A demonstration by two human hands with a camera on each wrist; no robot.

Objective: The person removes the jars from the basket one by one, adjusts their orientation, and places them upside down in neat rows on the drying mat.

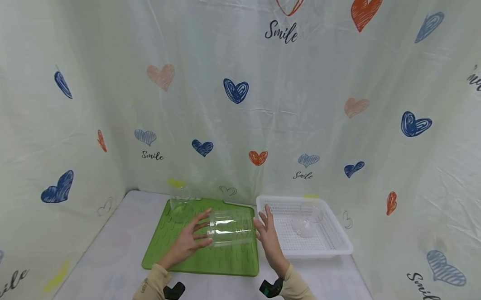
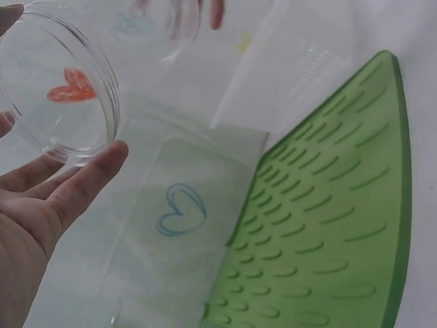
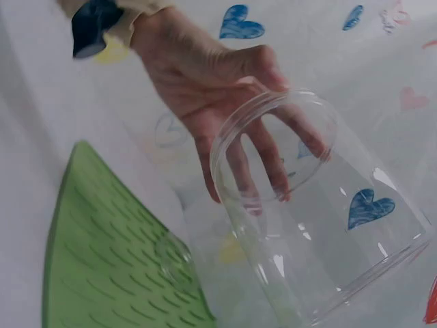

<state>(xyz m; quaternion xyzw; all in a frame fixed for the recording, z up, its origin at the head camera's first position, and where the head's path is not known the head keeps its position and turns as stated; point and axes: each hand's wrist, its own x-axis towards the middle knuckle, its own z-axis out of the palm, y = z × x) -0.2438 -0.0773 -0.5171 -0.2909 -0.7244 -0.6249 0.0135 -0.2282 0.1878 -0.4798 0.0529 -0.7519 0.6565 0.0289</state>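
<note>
A clear plastic jar [image 1: 231, 227] is held on its side above a green ridged mat [image 1: 169, 257]. My left hand [image 1: 186, 241] grips the jar round its mouth end, thumb and fingers spread along the rim. In the right wrist view this left hand [image 3: 198, 82] shows fingers seen through the clear rim. My right hand [image 1: 271, 240] is at the jar's base end with fingers extended and spread; whether the fingertips touch the base I cannot tell. On the mat's back left stands another clear container [image 1: 182, 206].
Right of the mat is a white perforated basket [image 1: 337, 245], holding a clear rounded container [image 1: 305, 223]. A white cloth [image 1: 108, 252] covers the table. Behind and at both sides hangs a curtain [image 1: 268, 88] printed with hearts.
</note>
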